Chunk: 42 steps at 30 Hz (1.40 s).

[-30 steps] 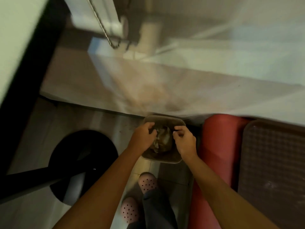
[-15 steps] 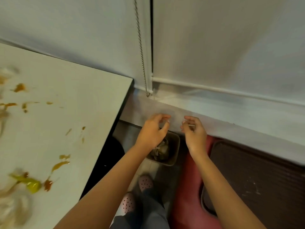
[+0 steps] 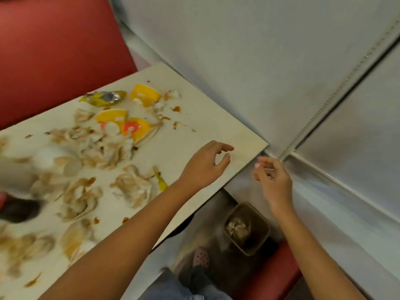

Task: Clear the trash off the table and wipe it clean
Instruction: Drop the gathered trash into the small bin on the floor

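The left hand (image 3: 203,165) and right hand (image 3: 272,178) hover empty, fingers (image 3: 225,148) loosely curled; a careless grab at soggy napkins (image 3: 134,187) could smear the tabletop (image 3: 205,126) or miss the bin (image 3: 263,221).

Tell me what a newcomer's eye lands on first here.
The table is strewn with sauce-stained crumpled napkins and torn yellow cups, mostly across its left and middle. Both empty hands hover near its right corner: the left hand above the tabletop, the right hand just off the edge. Below them a small bin holds crumpled trash.
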Motion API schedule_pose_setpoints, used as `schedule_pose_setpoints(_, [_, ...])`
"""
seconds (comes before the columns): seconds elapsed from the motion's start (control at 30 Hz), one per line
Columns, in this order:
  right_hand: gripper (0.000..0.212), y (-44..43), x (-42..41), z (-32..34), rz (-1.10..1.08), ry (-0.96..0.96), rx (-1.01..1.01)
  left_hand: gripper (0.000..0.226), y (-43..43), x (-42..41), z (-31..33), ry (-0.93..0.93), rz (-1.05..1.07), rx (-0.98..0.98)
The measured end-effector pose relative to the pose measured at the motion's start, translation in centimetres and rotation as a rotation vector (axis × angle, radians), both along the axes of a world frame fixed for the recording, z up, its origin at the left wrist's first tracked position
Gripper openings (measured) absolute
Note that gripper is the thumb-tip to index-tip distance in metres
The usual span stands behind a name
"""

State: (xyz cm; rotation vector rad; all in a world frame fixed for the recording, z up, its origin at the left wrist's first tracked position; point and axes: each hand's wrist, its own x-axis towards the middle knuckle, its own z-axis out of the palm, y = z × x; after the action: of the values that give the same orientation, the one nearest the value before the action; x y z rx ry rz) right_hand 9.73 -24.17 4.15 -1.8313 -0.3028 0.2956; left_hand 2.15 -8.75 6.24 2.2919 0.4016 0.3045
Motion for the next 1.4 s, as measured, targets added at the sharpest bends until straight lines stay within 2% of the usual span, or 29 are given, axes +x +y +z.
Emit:
schedule_pose_setpoints(0.13, [0.018, 4.1, -2.2, 1.0, 0.097, 0.015, 0.059, 0.025, 4.6, -5.3, 0.3, 0.024, 0.15, 0.023])
schedule_pose_setpoints(0.37, [0.02, 9.7, -7.3, 0.5, 0.207, 0.055, 0.053, 0.034, 10.3, -14.2, -2.5, 0.224, 0.284, 0.114])
schedule_pose_setpoints(0.47, [0.02, 10.9, -8.7, 0.1, 0.241, 0.046, 0.017, 0.052, 11.3, -16.5, -4.1, 0.341, 0.281, 0.218])
schedule_pose_setpoints(0.57, [0.018, 11.8, -9.8, -0.1, 0.262, 0.051, -0.012, 0.083, 11.0, -17.2, -5.4, 0.505, 0.196, 0.303])
schedule_pose_setpoints(0.63, [0.017, 12.0, -10.4, -0.1, 0.259, 0.06, -0.02, 0.095, 10.6, -17.2, -6.5, 0.58, 0.15, 0.337])
schedule_pose_setpoints(0.83, [0.016, 11.6, -10.8, -0.3, 0.219, 0.045, -0.048, 0.062, 9.6, -17.0, -7.9, 0.544, 0.226, 0.405])
schedule_pose_setpoints(0.97, [0.02, 11.3, -10.7, -0.4, 0.199, 0.028, -0.056, 0.031, 9.8, -17.3, -7.9, 0.37, 0.249, 0.326])
schedule_pose_setpoints(1.27, [0.013, 14.7, -8.9, 0.6, 0.313, 0.033, -0.048, 0.023, 12.4, -18.5, -5.3, 0.155, 0.381, 0.192])
schedule_pose_setpoints(1.4, [0.012, 19.5, -6.4, 0.6, 0.457, -0.076, -0.17, 0.021, 13.3, -19.1, -3.4, 0.144, 0.429, 0.189])
